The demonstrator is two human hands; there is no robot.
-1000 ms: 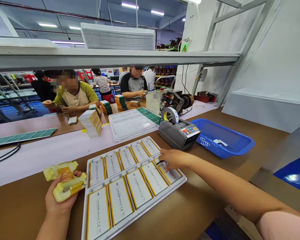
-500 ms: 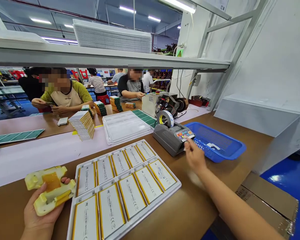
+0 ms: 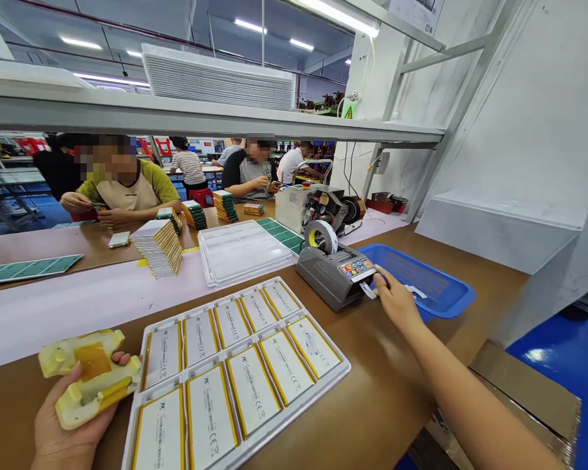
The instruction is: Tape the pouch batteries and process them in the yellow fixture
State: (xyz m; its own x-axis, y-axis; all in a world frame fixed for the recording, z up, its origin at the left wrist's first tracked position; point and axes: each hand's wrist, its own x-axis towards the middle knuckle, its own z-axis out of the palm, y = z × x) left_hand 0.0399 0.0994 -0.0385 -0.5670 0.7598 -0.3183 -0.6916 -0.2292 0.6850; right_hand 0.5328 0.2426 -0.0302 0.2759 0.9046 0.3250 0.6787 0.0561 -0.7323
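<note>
My left hand (image 3: 73, 418) is wrapped round a pale yellow plastic fixture (image 3: 98, 398) with amber tape patches on it. Beside it lies a white tray (image 3: 301, 408) holding flat battery cells (image 3: 255, 388) in two rows, each with yellow edges and printed labels. At the front of a grey tape dispenser (image 3: 330, 277), my right hand (image 3: 396, 300) has its fingers closed at a short strip of tape (image 3: 368, 290) coming out of the outlet. The fingertips partly hide the contact. A tape roll (image 3: 322, 236) stands on the dispenser.
A blue basket (image 3: 451, 303) with white scraps sits behind my right hand. Clear trays (image 3: 245, 251), a stack of cells (image 3: 159, 251) and a beige machine (image 3: 290, 207) stand farther back. Co-workers sit across the table. A shelf beam (image 3: 200, 117) crosses overhead.
The view has shifted slightly. My right hand has moved a little right relative to the dispenser, and a tape strip now shows at its outlet. My left hand still holds the fixture.
</note>
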